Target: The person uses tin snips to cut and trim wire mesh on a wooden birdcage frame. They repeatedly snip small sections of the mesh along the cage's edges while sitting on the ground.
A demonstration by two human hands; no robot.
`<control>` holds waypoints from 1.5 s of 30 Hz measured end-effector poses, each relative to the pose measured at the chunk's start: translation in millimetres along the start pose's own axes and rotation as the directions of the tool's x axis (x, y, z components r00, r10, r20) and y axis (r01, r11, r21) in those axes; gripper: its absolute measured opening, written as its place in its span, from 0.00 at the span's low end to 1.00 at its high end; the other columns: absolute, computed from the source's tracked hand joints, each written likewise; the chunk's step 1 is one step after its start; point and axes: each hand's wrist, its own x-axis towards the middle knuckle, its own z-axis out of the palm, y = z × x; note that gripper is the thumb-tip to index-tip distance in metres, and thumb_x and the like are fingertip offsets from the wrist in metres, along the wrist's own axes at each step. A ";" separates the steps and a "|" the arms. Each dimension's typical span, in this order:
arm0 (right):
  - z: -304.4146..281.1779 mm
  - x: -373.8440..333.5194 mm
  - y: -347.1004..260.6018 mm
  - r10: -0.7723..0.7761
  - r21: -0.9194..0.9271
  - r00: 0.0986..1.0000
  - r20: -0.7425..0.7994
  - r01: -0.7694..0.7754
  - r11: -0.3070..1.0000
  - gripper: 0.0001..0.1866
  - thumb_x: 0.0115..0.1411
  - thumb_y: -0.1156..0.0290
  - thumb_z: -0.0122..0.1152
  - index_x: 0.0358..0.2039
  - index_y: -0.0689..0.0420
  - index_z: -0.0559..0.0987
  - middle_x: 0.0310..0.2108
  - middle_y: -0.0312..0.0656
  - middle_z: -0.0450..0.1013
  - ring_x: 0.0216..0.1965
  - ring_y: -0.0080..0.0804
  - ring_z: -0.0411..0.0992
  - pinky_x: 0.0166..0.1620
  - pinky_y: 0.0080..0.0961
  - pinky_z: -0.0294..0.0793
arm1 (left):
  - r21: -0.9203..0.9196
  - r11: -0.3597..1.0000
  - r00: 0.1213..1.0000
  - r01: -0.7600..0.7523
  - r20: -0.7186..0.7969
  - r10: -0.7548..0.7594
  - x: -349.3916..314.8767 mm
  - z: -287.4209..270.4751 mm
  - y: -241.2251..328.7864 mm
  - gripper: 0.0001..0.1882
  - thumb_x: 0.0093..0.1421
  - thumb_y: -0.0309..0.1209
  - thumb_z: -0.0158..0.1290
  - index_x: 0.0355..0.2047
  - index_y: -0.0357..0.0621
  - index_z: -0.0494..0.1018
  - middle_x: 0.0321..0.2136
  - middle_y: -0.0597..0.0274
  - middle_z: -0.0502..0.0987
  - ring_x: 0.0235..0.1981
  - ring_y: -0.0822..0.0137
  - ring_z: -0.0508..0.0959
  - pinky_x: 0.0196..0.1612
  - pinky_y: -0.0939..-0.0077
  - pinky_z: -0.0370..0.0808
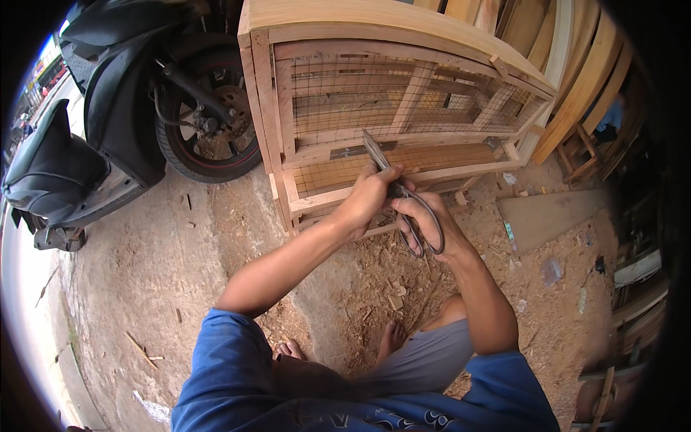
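Note:
My right hand is wrapped around the looped handles of a pair of dark metal tin snips. The blades point up and away, toward a wooden cage frame. At the pivot of the snips, my left hand is closed, its thumb and fingers against the metal. Wire mesh spans the openings of the cage, behind and to the left of the blade tips. Whether the blades touch the mesh or the lower rail cannot be made out.
A dark motor scooter stands to the left, its front wheel close to the cage. Wooden boards lean at the far right. A flat panel lies on the floor at right. Wood shavings and scraps cover the ground around my bare feet.

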 end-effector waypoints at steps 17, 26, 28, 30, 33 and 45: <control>4.0 8.6 -3.6 -0.049 0.159 0.999 0.013 0.046 0.986 0.16 0.61 0.60 0.62 0.32 0.62 0.76 0.22 0.39 0.72 0.16 0.24 0.72 0.18 0.19 0.72 | -0.125 0.990 0.998 -0.063 -0.028 0.060 4.0 -4.9 8.7 0.12 0.74 0.37 0.36 0.43 0.39 0.61 0.34 0.52 0.76 0.32 0.61 0.79 0.36 0.67 0.79; 3.3 6.5 -5.7 -0.044 0.104 0.997 0.060 0.038 0.994 0.17 0.62 0.57 0.63 0.33 0.61 0.76 0.21 0.39 0.72 0.17 0.23 0.72 0.18 0.19 0.73 | -0.390 0.918 0.998 -0.067 -0.024 0.063 13.3 -7.3 2.6 0.16 0.74 0.39 0.37 0.30 0.45 0.64 0.28 0.56 0.73 0.33 0.63 0.74 0.43 0.66 0.73; 1.3 6.9 -2.7 -0.025 0.100 0.997 0.069 0.018 0.995 0.17 0.63 0.56 0.62 0.33 0.60 0.76 0.22 0.38 0.72 0.20 0.22 0.73 0.20 0.19 0.74 | -0.480 0.874 0.997 -0.072 -0.027 0.068 14.7 -7.8 0.1 0.15 0.74 0.39 0.38 0.29 0.47 0.62 0.25 0.62 0.69 0.30 0.66 0.71 0.41 0.67 0.72; -1.8 5.9 -0.1 -0.019 0.098 0.998 0.062 0.013 0.995 0.16 0.65 0.57 0.60 0.37 0.60 0.75 0.24 0.39 0.74 0.21 0.22 0.74 0.23 0.19 0.75 | -0.542 0.835 0.995 -0.099 -0.032 0.097 15.6 -7.8 -1.3 0.15 0.73 0.38 0.38 0.28 0.48 0.60 0.23 0.66 0.66 0.27 0.69 0.68 0.39 0.69 0.71; -3.6 4.8 3.0 -0.024 0.048 0.999 0.042 0.022 0.999 0.16 0.66 0.57 0.59 0.38 0.59 0.76 0.26 0.38 0.75 0.24 0.20 0.74 0.26 0.19 0.74 | -0.579 0.799 0.987 -0.161 -0.072 0.147 16.8 -4.6 -3.3 0.14 0.73 0.38 0.39 0.28 0.50 0.59 0.21 0.70 0.62 0.25 0.72 0.64 0.36 0.71 0.69; -10.5 1.9 -7.8 0.009 -0.188 0.997 -0.082 -0.024 0.982 0.22 0.59 0.49 0.67 0.31 0.58 0.81 0.19 0.31 0.71 0.20 0.16 0.67 0.24 0.17 0.63 | -0.646 0.704 0.954 -0.297 -0.235 0.186 27.1 16.5 -12.8 0.11 0.71 0.36 0.43 0.30 0.51 0.59 0.21 0.71 0.60 0.24 0.72 0.63 0.35 0.71 0.68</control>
